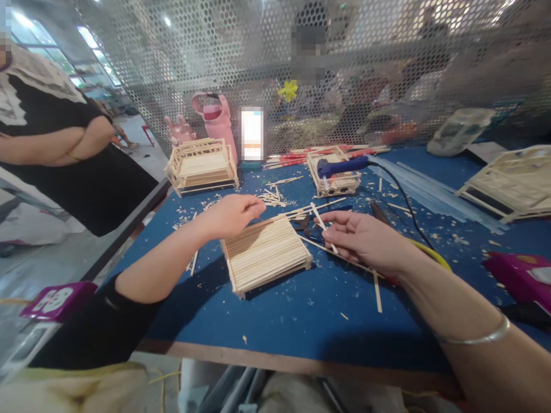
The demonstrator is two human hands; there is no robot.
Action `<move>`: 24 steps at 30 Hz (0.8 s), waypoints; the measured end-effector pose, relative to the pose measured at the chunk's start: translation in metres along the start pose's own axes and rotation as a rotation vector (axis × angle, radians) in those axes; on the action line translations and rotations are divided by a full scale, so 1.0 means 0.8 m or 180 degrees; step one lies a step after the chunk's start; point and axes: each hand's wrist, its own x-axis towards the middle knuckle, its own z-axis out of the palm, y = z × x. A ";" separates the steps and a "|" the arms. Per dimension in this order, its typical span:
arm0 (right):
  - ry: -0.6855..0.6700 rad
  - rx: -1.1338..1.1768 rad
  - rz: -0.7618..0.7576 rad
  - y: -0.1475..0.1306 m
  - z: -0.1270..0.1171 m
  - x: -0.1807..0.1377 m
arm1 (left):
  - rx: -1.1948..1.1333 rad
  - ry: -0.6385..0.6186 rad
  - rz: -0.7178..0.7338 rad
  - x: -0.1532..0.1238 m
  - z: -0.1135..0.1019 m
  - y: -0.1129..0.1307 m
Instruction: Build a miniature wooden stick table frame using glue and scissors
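1 slim, pale stick (319,217) is slanting lengthwise toward upper left, the right hand (364,238) pinching it, the left hand's (232,215) grip unclear.

Pale slatted frame (267,252), lying flat; thin stick (319,218), tilted, alongside

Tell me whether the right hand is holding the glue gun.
No, the right hand holds a wooden stick; the glue gun rests on a stick frame.
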 end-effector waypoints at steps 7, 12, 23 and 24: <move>0.0136 -0.0097 0.0181 -0.004 0.032 0.001 | -0.0583 -0.0351 0.0376 0.021 0.018 0.008; 0.0294 -0.0418 0.0197 -0.010 0.051 -0.004 | -0.0889 -0.0464 0.0437 0.011 0.025 0.007; 0.0423 -0.0711 -0.0466 0.013 0.063 -0.005 | -0.0526 -0.0772 0.0537 0.011 0.020 0.008; 0.0416 -0.0726 -0.0471 0.014 0.063 -0.004 | -0.0512 -0.0765 0.0535 0.012 0.020 0.008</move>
